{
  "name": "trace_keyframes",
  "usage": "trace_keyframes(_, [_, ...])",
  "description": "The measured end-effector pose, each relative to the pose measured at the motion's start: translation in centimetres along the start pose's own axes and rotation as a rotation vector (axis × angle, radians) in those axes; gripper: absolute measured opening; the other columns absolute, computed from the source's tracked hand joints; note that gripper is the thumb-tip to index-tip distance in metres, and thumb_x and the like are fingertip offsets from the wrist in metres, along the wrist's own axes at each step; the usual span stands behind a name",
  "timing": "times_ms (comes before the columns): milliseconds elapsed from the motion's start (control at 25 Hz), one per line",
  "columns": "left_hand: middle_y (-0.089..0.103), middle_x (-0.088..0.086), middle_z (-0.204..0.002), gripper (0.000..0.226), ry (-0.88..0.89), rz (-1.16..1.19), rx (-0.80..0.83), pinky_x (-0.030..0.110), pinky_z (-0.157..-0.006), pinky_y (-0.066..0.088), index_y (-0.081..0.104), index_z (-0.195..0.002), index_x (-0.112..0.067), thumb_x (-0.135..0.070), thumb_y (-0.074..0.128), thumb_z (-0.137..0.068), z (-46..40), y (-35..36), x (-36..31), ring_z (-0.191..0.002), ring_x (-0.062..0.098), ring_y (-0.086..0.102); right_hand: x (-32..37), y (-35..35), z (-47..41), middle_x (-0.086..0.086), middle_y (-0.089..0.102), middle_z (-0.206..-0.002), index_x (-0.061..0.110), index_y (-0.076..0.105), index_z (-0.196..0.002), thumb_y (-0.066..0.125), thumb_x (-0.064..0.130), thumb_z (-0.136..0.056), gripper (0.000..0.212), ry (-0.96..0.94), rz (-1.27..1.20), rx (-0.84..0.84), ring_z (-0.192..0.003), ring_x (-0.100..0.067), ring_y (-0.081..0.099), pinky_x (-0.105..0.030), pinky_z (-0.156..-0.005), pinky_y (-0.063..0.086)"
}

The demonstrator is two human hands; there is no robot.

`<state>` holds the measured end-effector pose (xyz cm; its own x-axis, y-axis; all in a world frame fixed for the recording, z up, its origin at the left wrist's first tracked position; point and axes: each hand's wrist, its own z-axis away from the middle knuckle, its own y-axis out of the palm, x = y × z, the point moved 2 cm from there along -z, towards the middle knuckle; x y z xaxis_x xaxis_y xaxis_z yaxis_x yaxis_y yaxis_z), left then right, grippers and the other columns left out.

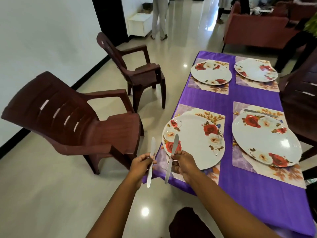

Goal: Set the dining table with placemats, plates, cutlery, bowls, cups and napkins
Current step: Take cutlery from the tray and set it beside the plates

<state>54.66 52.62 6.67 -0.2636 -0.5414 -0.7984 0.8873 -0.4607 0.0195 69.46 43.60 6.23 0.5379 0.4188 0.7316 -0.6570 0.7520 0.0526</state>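
Left hand [142, 163] pinches a plain silver table knife [151, 162] around mid-length, blade up, just off the near left edge of the purple-clothed tabletop [257, 194]. Right hand [181, 162] grips a second silver table knife [171, 158] the same way, blade tip up over the near left white round plate with red and cream roses [193, 140]. Both knives roughly upright, slightly tilted, apart from each other, in the air.

Four floral plates, each on a rectangular purple-and-orange floral placemat: near left placemat [212, 115] under the plate by the hands; near right plate [267, 140] on its placemat [289, 174]; far left plate [211, 73] and far right plate [255, 70] on theirs. A third silver knife [259, 113] lies flat on the near right placemat, at the far edge of that plate.

Two dark brown plastic armchairs [72, 117] on the glossy tile floor [51, 194] left of the tabletop. Red sofa [257, 28] far right. A person's legs [159, 19] far back.
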Motion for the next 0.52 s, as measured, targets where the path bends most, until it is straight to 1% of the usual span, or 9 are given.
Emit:
trace_keyframes(80, [0.072,0.006,-0.076,0.018,-0.003,-0.016,0.026,0.024,-0.056,0.05,0.066,-0.111,-0.007,-0.011,0.059,-0.095,-2.6,-0.7,-1.5,-0.057,0.011,0.064,1.2,1.6,-1.9,-0.013,0.07,-0.1,0.006,0.065,-0.105,0.055,0.002,-0.092,0.017,0.003,-0.047,-0.017,-0.092,-0.03,0.066,-0.042,-0.082,0.055])
trace_keyframes(200, [0.073,0.005,-0.081,0.018,-0.002,-0.068,0.097,0.025,-0.063,0.05,0.066,-0.11,-0.01,-0.015,0.059,-0.095,-7.6,-0.9,-3.7,-0.066,0.014,0.063,3.9,3.7,-5.7,-0.021,0.069,-0.103,0.001,0.062,-0.11,0.053,0.0,-0.093,0.019,-0.01,-0.149,-0.055,-0.092,-0.032,0.066,-0.038,-0.079,0.055])
trace_keyframes(280, [0.072,0.005,-0.085,0.019,0.0,-0.139,0.142,0.022,-0.061,0.049,0.067,-0.111,-0.01,-0.016,0.059,-0.095,-11.5,-0.9,-5.3,-0.07,0.014,0.062,5.7,5.0,-8.9,-0.021,0.068,-0.1,0.0,0.061,-0.107,0.052,-0.001,-0.093,0.017,0.007,-0.222,-0.089,-0.089,-0.032,0.064,-0.041,-0.081,0.054])
trace_keyframes(360, [0.072,0.006,-0.089,0.02,-0.004,-0.199,0.163,0.021,-0.06,0.049,0.068,-0.112,-0.01,-0.016,0.059,-0.095,-15.5,-1.2,-7.2,-0.072,0.015,0.063,8.0,6.0,-11.8,-0.021,0.067,-0.099,0.001,0.061,-0.107,0.052,-0.004,-0.092,0.018,0.0,-0.284,-0.109,-0.087,-0.031,0.065,-0.04,-0.084,0.054])
trace_keyframes(480, [0.07,0.006,-0.092,0.019,-0.008,-0.263,0.225,0.026,-0.065,0.049,0.069,-0.11,-0.01,-0.015,0.059,-0.095,-20.5,-1.5,-11.3,-0.074,0.017,0.061,11.6,6.9,-14.9,-0.02,0.066,-0.096,-0.001,0.058,-0.106,0.052,-0.006,-0.092,0.017,-0.025,-0.343,-0.178,-0.078,-0.026,0.066,-0.035,-0.073,0.058])
trace_keyframes(520, [0.07,0.006,-0.093,0.018,0.002,-0.29,0.254,0.026,-0.065,0.049,0.069,-0.109,-0.011,-0.016,0.059,-0.095,-21.6,-1.3,-12.7,-0.073,0.017,0.061,12.4,6.8,-15.5,-0.019,0.066,-0.093,-0.002,0.059,-0.105,0.052,-0.006,-0.091,0.016,-0.022,-0.334,-0.206,-0.076,-0.025,0.065,-0.036,-0.073,0.059])
